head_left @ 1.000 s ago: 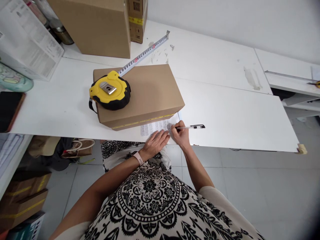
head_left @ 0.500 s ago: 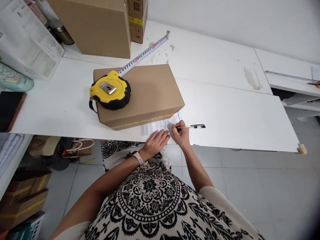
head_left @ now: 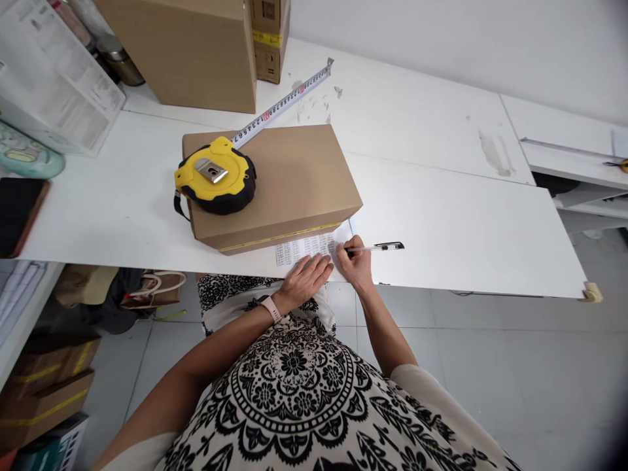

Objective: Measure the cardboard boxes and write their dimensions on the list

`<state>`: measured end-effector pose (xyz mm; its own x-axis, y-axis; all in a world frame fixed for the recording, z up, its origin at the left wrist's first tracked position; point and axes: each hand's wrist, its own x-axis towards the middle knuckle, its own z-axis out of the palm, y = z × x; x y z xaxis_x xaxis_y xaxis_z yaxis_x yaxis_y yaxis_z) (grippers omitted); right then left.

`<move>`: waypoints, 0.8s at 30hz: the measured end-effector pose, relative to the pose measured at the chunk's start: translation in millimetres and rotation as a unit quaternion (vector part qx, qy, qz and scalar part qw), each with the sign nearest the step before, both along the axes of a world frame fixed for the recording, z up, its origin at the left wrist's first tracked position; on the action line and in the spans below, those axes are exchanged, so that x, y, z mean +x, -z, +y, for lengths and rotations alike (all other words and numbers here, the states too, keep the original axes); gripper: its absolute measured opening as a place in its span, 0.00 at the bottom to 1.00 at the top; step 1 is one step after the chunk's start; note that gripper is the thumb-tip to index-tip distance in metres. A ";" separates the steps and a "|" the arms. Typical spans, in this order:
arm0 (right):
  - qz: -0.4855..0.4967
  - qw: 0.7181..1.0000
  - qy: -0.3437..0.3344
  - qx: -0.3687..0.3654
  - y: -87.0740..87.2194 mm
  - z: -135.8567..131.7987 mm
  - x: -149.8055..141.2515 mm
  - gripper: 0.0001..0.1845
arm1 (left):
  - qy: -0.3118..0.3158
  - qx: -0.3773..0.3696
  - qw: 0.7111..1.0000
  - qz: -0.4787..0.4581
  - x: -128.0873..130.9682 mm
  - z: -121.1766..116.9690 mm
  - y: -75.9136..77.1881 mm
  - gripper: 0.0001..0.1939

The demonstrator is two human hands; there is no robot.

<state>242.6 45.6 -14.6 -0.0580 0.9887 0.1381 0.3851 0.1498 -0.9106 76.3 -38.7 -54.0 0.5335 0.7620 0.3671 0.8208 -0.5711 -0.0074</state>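
My right hand (head_left: 356, 263) is closed around a pen (head_left: 383, 246), clear-barrelled with a black end, its tip side over a sheet of paper (head_left: 309, 246) covered in columns of small writing. Flat on the lower edge of that sheet lies my left hand (head_left: 307, 282), fingers stretched out. A brown cardboard box (head_left: 299, 173) stands just beyond the paper and covers part of it. On the box's left end rests a yellow and black tape measure (head_left: 216, 175). Its blade (head_left: 282, 104) is pulled out past the box's far edge. The pen's tip is hidden by my fingers.
A white table (head_left: 456, 229) stretches to the right, its front edge close to my body. A large carton (head_left: 196, 59) stands at the back left. Along the left are a white package (head_left: 59, 85), a green case (head_left: 29, 154) and a dark phone (head_left: 19, 212). Cartons (head_left: 49, 392) sit below.
Little differs. The pen's rear end has shifted very slightly in my right hand, while my left hand stays flat on the paper. Box and tape measure keep their places.
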 end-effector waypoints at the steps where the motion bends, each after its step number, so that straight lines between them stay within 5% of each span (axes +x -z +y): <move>1: 0.000 1.000 0.002 0.001 0.0 0.1 0.1 0.15 | 0.000 0.002 1.000 0.001 0.0 0.0 0.0 0.22; 15: -0.002 1.000 0.009 0.002 -0.5 -0.3 0.8 0.16 | 0.000 0.006 1.000 -0.003 0.1 -0.1 -1.5 0.22; 24: -0.006 1.000 0.014 0.005 -0.9 -0.2 1.3 0.15 | -0.003 0.072 0.997 0.005 0.3 0.9 -5.7 0.19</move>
<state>244.0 45.3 -13.7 -0.0316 0.9885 0.1481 0.4000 0.1483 -0.9045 76.6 -37.8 -48.2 0.5329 0.7052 0.4677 0.8238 -0.5586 -0.0964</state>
